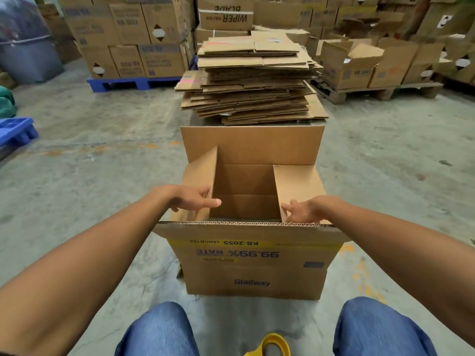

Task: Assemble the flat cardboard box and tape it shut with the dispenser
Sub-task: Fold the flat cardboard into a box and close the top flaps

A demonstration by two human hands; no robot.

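Note:
A brown cardboard box stands upright on the floor in front of me, its top open. The far flap stands up and the near flap leans toward me. My left hand rests on the left side flap, fingers pointing inward. The right side flap lies nearly flat over the opening, with my right hand pressing on it, fingers spread. A yellow tape dispenser lies on the floor between my knees, partly cut off by the bottom edge.
A tall pile of flattened cardboard sits just behind the box. Stacked cartons on a blue pallet stand at back left, open cartons on a wooden pallet at back right. Bare concrete floor lies on both sides.

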